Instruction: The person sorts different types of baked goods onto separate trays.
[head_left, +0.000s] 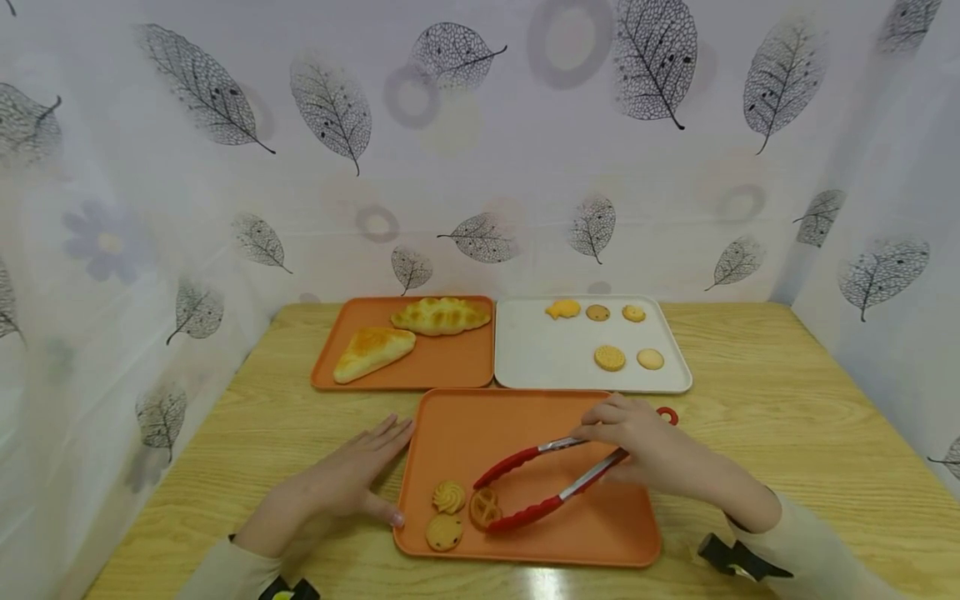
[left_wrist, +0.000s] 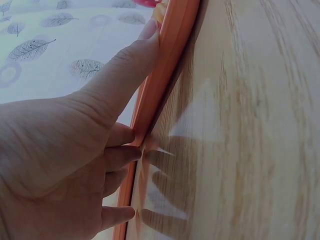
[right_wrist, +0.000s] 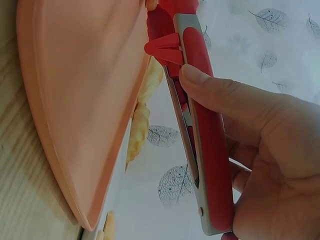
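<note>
My right hand (head_left: 660, 442) grips red-and-silver tongs (head_left: 528, 514) by the handle, thumb along the red grip in the right wrist view. The tongs' arms are spread, their tips on either side of a pretzel-shaped cookie (head_left: 486, 507) on the front orange tray (head_left: 525, 417). Left of this cookie lie a swirled cookie (head_left: 448, 497) and a round speckled cookie (head_left: 444, 532). At the tray's left side is my left hand (head_left: 341, 479), fingers extended and thumb at the rim. The left wrist view shows its fingertips against the tray's outer edge.
Behind, another orange tray (head_left: 450, 367) holds a triangular bread (head_left: 372, 352) and a braided bread (head_left: 441, 317). Beside it, a white tray (head_left: 543, 358) carries a fish-shaped cookie (head_left: 564, 309) and several round cookies. Leaf-printed cloth (head_left: 510, 167) surrounds the wooden table (head_left: 750, 375).
</note>
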